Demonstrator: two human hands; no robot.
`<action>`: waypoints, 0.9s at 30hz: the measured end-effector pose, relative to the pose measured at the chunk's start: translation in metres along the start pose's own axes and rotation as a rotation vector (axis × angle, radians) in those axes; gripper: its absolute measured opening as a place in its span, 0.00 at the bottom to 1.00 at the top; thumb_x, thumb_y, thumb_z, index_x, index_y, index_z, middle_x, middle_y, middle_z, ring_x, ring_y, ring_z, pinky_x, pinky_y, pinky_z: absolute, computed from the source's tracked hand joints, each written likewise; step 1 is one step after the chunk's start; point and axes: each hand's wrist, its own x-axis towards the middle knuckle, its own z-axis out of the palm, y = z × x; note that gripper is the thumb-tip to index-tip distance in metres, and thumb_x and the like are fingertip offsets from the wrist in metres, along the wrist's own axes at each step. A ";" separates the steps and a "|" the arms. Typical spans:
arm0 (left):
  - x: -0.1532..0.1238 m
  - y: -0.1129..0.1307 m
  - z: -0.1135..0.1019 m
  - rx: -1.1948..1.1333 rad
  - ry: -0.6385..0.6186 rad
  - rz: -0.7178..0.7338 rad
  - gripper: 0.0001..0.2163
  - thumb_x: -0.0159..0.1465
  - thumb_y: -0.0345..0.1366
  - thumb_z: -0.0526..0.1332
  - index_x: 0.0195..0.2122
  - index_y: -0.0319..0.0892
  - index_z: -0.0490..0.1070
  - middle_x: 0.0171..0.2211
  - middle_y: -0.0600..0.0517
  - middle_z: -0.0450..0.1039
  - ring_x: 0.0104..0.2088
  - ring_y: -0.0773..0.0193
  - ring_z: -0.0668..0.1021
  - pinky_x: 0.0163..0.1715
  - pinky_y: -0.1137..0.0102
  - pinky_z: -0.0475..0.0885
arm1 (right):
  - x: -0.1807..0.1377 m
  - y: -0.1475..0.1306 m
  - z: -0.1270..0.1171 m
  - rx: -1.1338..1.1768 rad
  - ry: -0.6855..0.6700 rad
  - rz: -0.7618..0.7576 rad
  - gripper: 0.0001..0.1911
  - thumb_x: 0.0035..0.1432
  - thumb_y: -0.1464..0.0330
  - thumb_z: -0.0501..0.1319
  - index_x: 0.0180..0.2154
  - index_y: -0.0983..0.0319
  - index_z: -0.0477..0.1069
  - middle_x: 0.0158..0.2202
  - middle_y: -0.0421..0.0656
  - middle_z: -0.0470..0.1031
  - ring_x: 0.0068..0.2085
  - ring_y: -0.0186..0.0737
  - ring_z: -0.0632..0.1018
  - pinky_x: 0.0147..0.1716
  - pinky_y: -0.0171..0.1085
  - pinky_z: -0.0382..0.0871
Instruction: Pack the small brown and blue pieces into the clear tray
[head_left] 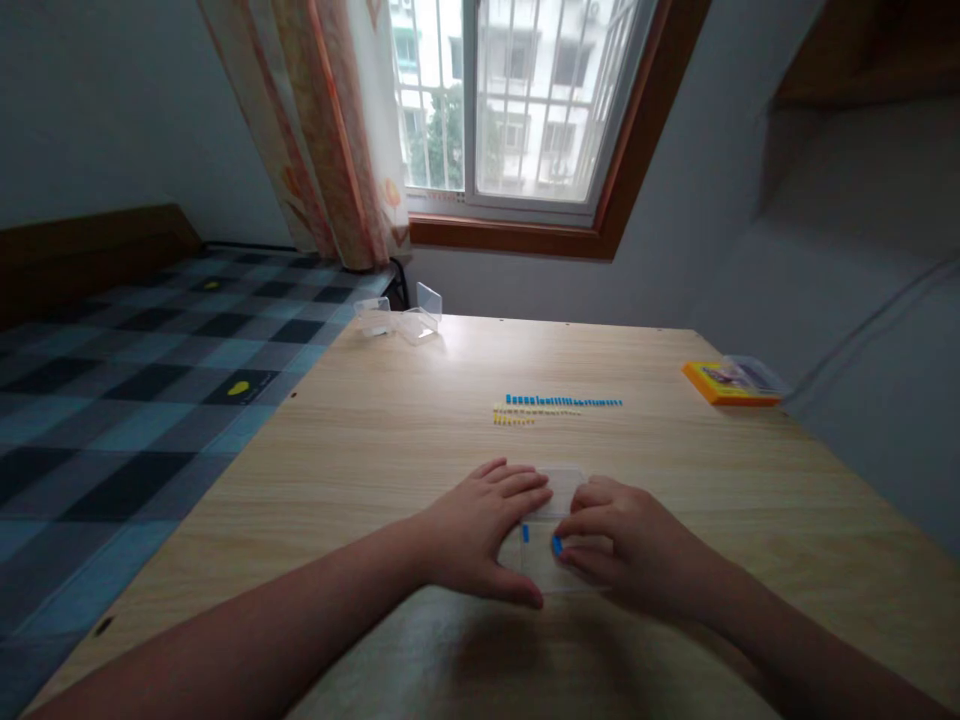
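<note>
A clear plastic box (559, 492) lies opened out flat on the table in front of me. My left hand (495, 530) rests along its left side, fingers spread and thumb at the near edge. Inside the near half, close to that hand, sits a small blue block (526, 534). My right hand (619, 530) is over the right part of the box, with thumb and index finger pinched on another small blue piece (557, 545). The exact kind of these pieces is too small to make out.
Beyond the box, rows of tiny blue pieces (562, 401) and yellow pieces (514, 421) lie on the wooden table (360, 430). Opened clear boxes (418, 325) stand at the far left corner. An orange box (731, 385) lies at the right edge. A checkered bed (142, 400) adjoins the left.
</note>
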 end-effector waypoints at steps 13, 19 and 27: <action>0.002 -0.001 0.000 0.028 -0.005 0.015 0.47 0.58 0.66 0.65 0.70 0.38 0.62 0.70 0.37 0.62 0.70 0.42 0.64 0.72 0.47 0.49 | -0.001 0.000 0.010 -0.118 0.050 -0.084 0.09 0.68 0.67 0.62 0.37 0.56 0.82 0.30 0.41 0.76 0.35 0.39 0.73 0.34 0.38 0.59; 0.002 -0.001 0.001 0.035 -0.004 0.020 0.46 0.58 0.66 0.66 0.70 0.41 0.62 0.70 0.37 0.62 0.70 0.41 0.64 0.72 0.47 0.49 | 0.000 -0.002 0.019 -0.142 0.025 -0.068 0.08 0.67 0.70 0.63 0.36 0.57 0.81 0.30 0.40 0.76 0.33 0.38 0.73 0.33 0.38 0.57; 0.002 0.000 0.000 0.030 0.007 0.033 0.45 0.58 0.65 0.66 0.69 0.40 0.63 0.70 0.38 0.63 0.70 0.42 0.64 0.72 0.47 0.50 | 0.003 -0.006 0.022 -0.171 0.080 -0.044 0.10 0.69 0.68 0.61 0.36 0.58 0.81 0.28 0.40 0.75 0.32 0.37 0.73 0.32 0.38 0.56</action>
